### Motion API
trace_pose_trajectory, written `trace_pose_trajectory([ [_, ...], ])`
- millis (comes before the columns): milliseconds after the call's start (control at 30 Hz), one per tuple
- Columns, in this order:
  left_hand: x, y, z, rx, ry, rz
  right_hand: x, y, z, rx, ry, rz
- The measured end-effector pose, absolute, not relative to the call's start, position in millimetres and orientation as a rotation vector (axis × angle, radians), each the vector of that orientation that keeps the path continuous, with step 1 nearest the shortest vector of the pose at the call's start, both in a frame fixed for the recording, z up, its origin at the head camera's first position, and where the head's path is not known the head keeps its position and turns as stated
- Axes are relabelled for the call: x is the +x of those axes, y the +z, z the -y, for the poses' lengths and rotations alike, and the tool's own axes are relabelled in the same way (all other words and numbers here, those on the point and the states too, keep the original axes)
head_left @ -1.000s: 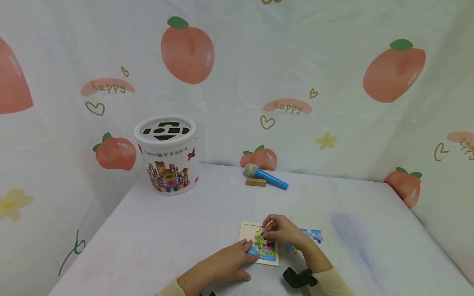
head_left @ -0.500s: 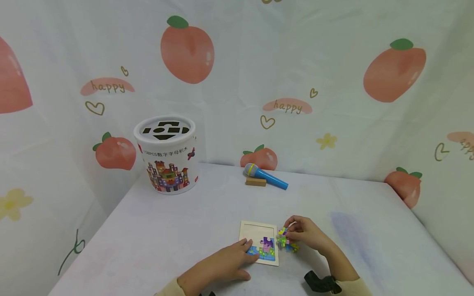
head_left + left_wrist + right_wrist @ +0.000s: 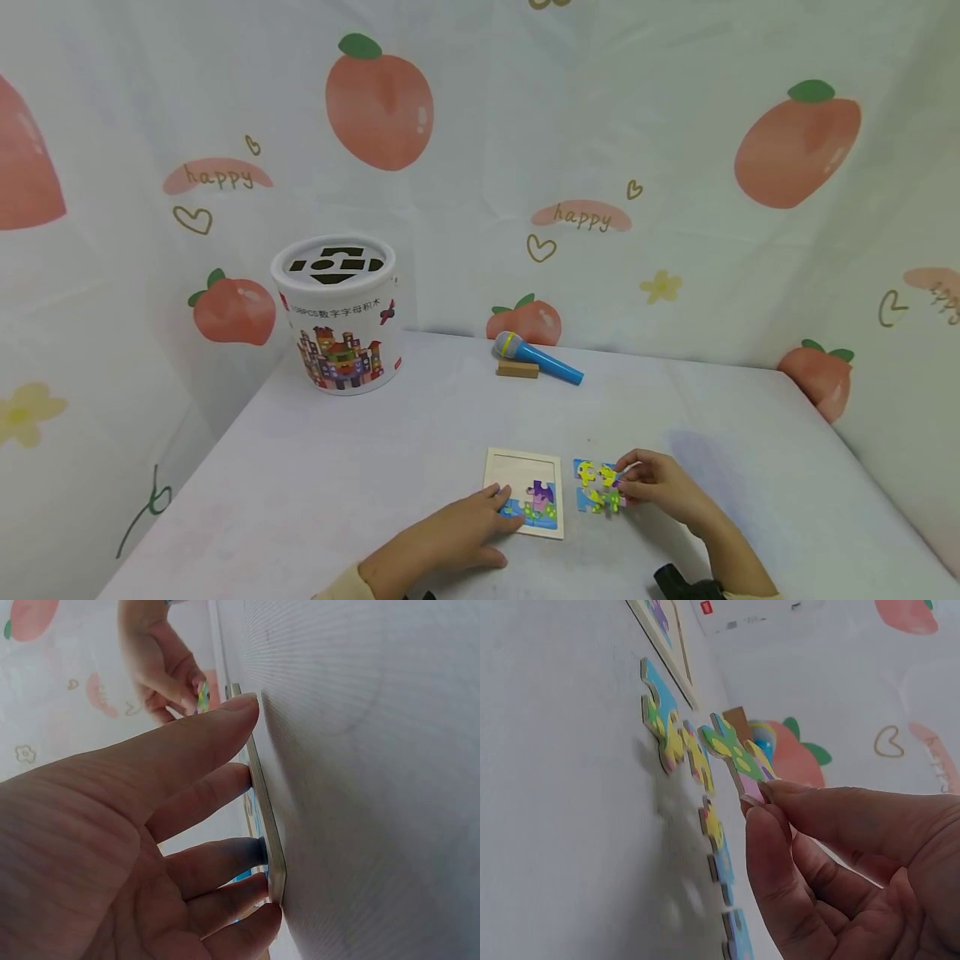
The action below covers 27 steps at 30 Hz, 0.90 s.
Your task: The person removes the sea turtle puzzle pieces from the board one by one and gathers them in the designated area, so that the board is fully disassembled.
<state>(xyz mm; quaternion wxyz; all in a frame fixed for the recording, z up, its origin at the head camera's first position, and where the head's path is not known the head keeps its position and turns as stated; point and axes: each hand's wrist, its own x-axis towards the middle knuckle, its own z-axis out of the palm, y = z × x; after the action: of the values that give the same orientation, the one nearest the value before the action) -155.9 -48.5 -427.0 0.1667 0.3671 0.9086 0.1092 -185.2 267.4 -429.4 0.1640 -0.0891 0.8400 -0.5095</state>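
Note:
A shallow wooden puzzle tray [image 3: 525, 468] lies on the table, its lower part filled with interlocked blue, green and purple pieces [image 3: 542, 500]. My left hand [image 3: 468, 529] rests on the tray's left side, fingers spread over its edge; the left wrist view shows the fingertips along the thin rim. To the right of the tray, my right hand [image 3: 660, 483] pinches a green puzzle piece [image 3: 735, 754] with yellow spots and a pink end between thumb and fingers. In the right wrist view it is raised above the table, beside several loose blue and yellow pieces [image 3: 660, 712].
A white block bucket [image 3: 337, 317] with a shape-cut lid stands at the back left. Near the back edge lie a blue toy microphone [image 3: 551, 364] and a small wooden block [image 3: 517, 369]. A fruit-print cloth [image 3: 465, 167] hangs behind the table [image 3: 420, 425].
My right hand has moved right, from over the tray to the loose pieces beside it, carrying the green piece. The tray's upper pieces now show uncovered. My left hand has stayed put.

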Motion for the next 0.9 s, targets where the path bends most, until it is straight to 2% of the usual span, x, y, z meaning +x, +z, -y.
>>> trace_pose_trajectory([
  [367, -156.4, -427.6, 48.3, 1.044, 0.306, -2.585, -183.0, -432.7, -279.1, -0.187, -1.412, -2.362],
  [900, -155.2, -425.5, 48.8, 1.049, 0.309, -2.588, -179.4, -433.3, -279.0, -0.299, -1.276, -2.517],
])
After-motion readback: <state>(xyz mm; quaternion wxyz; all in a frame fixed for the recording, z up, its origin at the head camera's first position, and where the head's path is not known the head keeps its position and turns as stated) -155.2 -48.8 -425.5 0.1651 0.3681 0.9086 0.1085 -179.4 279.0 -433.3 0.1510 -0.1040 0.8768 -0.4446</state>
